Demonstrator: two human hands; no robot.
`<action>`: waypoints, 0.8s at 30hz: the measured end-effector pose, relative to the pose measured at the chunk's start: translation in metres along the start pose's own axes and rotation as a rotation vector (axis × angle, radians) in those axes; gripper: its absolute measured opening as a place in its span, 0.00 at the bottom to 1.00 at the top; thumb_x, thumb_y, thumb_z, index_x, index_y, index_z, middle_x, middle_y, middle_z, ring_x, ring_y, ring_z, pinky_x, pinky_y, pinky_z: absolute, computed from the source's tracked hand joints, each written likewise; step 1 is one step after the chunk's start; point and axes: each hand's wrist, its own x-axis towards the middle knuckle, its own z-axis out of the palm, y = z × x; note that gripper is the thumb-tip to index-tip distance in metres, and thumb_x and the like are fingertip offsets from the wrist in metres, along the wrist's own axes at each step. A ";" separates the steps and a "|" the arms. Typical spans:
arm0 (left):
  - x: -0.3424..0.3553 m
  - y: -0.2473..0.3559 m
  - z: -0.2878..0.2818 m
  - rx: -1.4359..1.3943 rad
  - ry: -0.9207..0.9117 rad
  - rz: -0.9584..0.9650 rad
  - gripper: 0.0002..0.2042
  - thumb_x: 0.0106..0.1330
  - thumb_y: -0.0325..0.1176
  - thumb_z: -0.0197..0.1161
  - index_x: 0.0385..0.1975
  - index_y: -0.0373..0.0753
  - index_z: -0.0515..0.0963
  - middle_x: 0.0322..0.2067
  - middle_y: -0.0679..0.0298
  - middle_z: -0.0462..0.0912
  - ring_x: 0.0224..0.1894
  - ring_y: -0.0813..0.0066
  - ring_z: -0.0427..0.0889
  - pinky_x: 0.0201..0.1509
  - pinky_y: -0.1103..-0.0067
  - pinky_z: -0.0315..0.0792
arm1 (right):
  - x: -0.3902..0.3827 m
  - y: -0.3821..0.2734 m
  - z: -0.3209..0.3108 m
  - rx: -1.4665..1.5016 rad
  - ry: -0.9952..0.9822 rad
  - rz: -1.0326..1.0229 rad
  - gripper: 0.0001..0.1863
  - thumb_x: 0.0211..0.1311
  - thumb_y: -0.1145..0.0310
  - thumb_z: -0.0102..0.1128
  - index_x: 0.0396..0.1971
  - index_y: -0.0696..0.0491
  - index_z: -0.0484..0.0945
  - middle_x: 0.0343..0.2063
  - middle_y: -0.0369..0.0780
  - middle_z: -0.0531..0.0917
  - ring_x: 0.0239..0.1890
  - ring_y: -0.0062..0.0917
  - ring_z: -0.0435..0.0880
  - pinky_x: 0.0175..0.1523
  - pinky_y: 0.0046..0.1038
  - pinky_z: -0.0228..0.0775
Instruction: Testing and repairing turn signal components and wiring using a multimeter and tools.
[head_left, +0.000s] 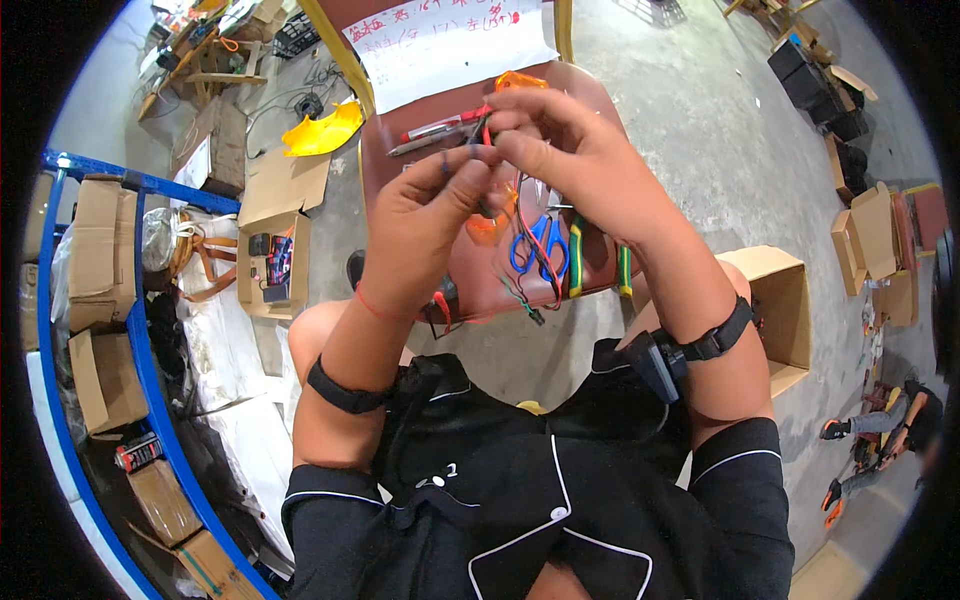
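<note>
Both hands are close together above a brown chair seat (pixel 385 165), fingers pinched on thin electrical wires (pixel 487 130). My left hand (pixel 440 195) is closed, thumb against forefinger, on a dark piece of the wire. Beside it my right hand (pixel 555 140) is closed on the red and black strands; the exact grip is partly hidden by the fingers and blurred. Loose wire ends (pixel 530 290) dangle below, over the seat's near edge. Under the hands lie blue-handled scissors (pixel 562 262), green-and-yellow tool handles (pixel 576 255) and an orange piece (pixel 485 232). A pen (pixel 425 135) rests left of the fingers.
A handwritten paper sheet (pixel 450 60) leans on the chair back. An orange part (pixel 520 80) sits in front of it. Open cardboard boxes (pixel 275 265) (pixel 785 310) flank me. Blue shelving (pixel 150 370) stands left. A seated person (pixel 905 430) is far right.
</note>
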 end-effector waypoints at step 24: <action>-0.007 0.052 -0.111 -0.336 0.287 0.183 0.12 0.71 0.31 0.52 0.51 0.35 0.72 0.44 0.62 0.77 0.45 0.73 0.78 0.54 0.76 0.72 | -0.038 -0.004 -0.013 0.007 0.186 0.122 0.15 0.66 0.72 0.55 0.51 0.57 0.69 0.35 0.39 0.82 0.32 0.16 0.78 0.37 0.20 0.71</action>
